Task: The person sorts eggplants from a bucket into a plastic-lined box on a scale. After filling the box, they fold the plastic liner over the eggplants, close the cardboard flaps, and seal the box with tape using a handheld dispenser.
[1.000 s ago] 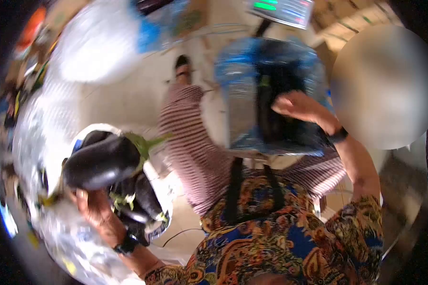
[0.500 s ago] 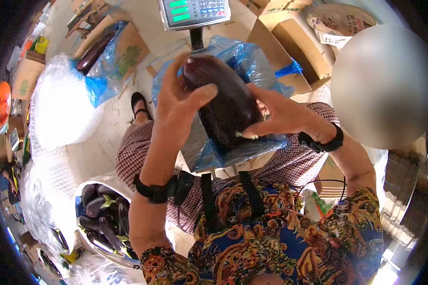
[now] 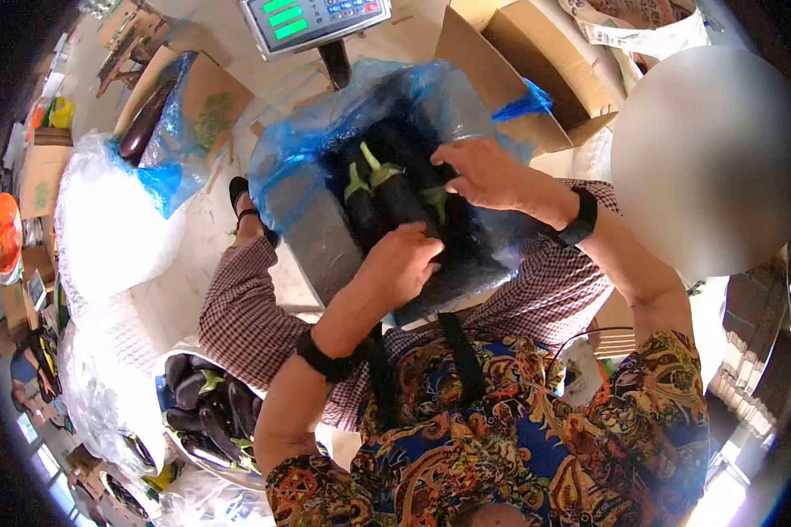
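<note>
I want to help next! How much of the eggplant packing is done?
Several eggplants already lie in the blue-lined box. The left hand and right hand are settling them in. Left to do: loose eggplants wait in the basin by the knee.

Long, glossy dark-purple eggplants (image 3: 394,200) with green stem caps lie packed side by side (caps pointing to the far end) inside a box lined with crinkled blue plastic film (image 3: 294,171).

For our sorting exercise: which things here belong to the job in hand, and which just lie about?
In hand: left hand, right hand, eggplants, blue-lined box, basin of eggplants.
Lying about: open cardboard box, white bags.
</note>
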A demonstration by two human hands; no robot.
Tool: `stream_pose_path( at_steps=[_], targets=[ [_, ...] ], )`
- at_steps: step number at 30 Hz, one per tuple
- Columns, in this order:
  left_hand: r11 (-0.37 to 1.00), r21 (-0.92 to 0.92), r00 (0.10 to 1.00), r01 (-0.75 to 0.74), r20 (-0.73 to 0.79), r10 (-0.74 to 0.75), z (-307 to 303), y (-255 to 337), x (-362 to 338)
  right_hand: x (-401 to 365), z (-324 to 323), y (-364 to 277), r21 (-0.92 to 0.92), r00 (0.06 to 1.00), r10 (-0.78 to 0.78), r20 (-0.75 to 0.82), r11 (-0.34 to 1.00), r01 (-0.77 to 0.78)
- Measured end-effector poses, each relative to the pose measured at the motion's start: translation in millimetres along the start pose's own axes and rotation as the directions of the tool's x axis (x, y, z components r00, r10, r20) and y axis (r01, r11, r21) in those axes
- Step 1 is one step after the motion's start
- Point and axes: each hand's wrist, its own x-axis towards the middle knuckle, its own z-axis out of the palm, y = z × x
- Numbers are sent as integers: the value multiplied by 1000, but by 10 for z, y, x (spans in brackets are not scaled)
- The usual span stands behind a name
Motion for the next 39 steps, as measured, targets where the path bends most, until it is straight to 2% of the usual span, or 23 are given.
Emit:
stream_pose_path(
  at_steps=[1,2,3,4,5,6,7,9,10,11,13,15,17,18,21,24,26,30,32,35,39],
  targets=[
    [1000,-1,1000,-2,6,2,2,-34,-33,-33,10,54,4,1000,5,0,1000,-5],
    [995,-88,977,38,-206,-55,-84,-13,-88,-62,13,63,65,999,-17,31,998,15],
    [982,-179,905,60,-406,-129,-168,-20,-147,-72,24,63,125,997,-45,61,992,37],
    [977,-177,869,121,-456,-191,-258,-100,-187,-71,53,62,129,997,-46,61,991,38],
    [972,-221,842,85,-505,-189,-360,-203,-249,-65,91,47,150,998,-32,62,988,23],
    [939,-321,803,123,-523,-284,-465,-216,-294,-51,110,26,168,998,-20,60,986,10],
    [940,-317,802,125,-525,-283,-559,-220,-333,-37,111,0,169,998,-24,57,986,14],
    [897,-414,661,155,-631,-406,-702,-244,-405,-26,101,-58,219,997,-48,54,975,35],
    [853,-504,626,135,-624,-468,-687,-344,-453,-14,68,-94,204,997,-38,69,979,24],
    [864,-488,619,124,-642,-452,-676,-394,-473,-7,64,-114,188,998,-46,51,981,36],
    [874,-414,590,254,-650,-479,-691,-479,-532,16,53,-117,199,998,-34,57,980,22],
    [892,-396,588,219,-676,-444,-676,-450,-536,19,-32,-173,203,999,-13,40,979,5],
    [804,-558,591,204,-585,-556,-646,-389,-527,22,-68,-196,221,999,14,41,975,-22],
    [808,-554,584,200,-595,-552,-649,-390,-518,29,-76,-193,248,1000,14,24,969,-20],
    [808,-558,607,187,-581,-542,-642,-410,-485,42,-100,-198,288,1000,-10,-24,957,16],
    [822,-520,599,232,-589,-542,-608,-443,-438,47,-119,-188,317,991,66,118,943,-101],
    [824,-531,616,197,-587,-525,-556,-507,-401,53,-132,-203,303,989,56,136,948,-95],
    [850,-480,656,218,-573,-492,-509,-566,-337,60,-159,-270,267,981,53,189,958,-103],
    [797,-538,673,274,-485,-559,-507,-557,-302,53,-140,-288,260,986,26,165,963,-69],
    [747,-615,676,254,-440,-592,-447,-617,-262,52,-118,-278,249,987,5,162,967,-46],
    [775,-545,687,319,-431,-586,-464,-613,-218,59,-154,-289,253,980,19,199,965,-70]
  ],
)
